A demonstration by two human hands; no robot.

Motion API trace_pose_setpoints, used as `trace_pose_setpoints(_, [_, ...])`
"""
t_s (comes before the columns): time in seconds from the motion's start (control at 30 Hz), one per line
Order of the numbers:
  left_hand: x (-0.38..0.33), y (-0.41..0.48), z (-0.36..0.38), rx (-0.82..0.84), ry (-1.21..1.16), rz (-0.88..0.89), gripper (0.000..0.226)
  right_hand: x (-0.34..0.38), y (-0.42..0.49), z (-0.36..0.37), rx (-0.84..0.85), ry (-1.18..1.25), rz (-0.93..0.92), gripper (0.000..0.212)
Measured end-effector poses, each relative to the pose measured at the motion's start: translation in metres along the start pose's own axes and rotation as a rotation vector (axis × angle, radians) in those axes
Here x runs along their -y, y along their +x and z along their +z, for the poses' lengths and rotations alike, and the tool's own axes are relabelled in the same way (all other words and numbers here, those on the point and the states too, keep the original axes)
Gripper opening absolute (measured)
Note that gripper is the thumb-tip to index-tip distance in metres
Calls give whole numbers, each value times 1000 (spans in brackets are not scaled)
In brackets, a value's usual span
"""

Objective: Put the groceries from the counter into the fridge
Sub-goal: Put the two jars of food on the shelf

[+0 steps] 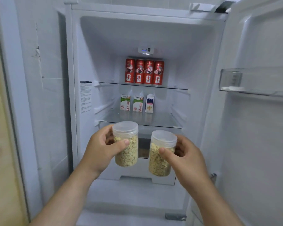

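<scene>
Left jar: clear plastic, pale lid, filled most of the way with yellowish flakes; upright, held in the air before the open fridge, lid level with the front edge of the middle shelf.
Right jar: same kind and filling; slightly lower, leaning a little, near the left jar but not touching it.
Left hand: grips the left jar from its left side; thumb across the front below the lid, fingers curled round the back.
Right hand: grips the right jar from its right side; thumb on the front, fingers wrapped behind.
Step in hand (judged): carrying both jars in to be shelved.
Doing it well (judged): raise each base above the shelf's front edge, keep the jars upright, set them on the bare glass in front of the cartons, and release only once each stands flat.
Risk (judged): a base catching the shelf edge, or a jar nudging the cartons.
Middle shelf, rear: two green-and-white milk cartons and one blue-and-white carton, in a row.
Upper shelf: four red cans, side by side at the back.
White drawer: below the jars, closed.
Door bin: clear, on the open door at right; contents cannot be told.
</scene>
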State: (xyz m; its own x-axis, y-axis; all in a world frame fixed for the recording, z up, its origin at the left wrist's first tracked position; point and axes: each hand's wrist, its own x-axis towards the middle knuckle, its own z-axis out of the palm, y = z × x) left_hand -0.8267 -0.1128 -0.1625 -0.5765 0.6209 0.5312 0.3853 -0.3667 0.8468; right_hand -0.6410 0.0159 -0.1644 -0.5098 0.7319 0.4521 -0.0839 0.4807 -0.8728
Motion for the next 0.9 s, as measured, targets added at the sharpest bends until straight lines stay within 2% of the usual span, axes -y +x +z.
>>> trace_pose_setpoints(0.43, [71,154,-23,31,-105,58,50,-15,114,62,-111,-73,-9,30])
trace_pose_setpoints(0.6, [75,202,-9,64,-56,112,28,-15,161,64,-150,-89,-16,34])
trace_pose_setpoints(0.8, [94,247,1,64,7,72,30,-35,216,70,-226,-99,40,35])
trace_pose_setpoints(0.9, [107,262,3,100,2,32,30,-44,236,70,-178,-105,13,32])
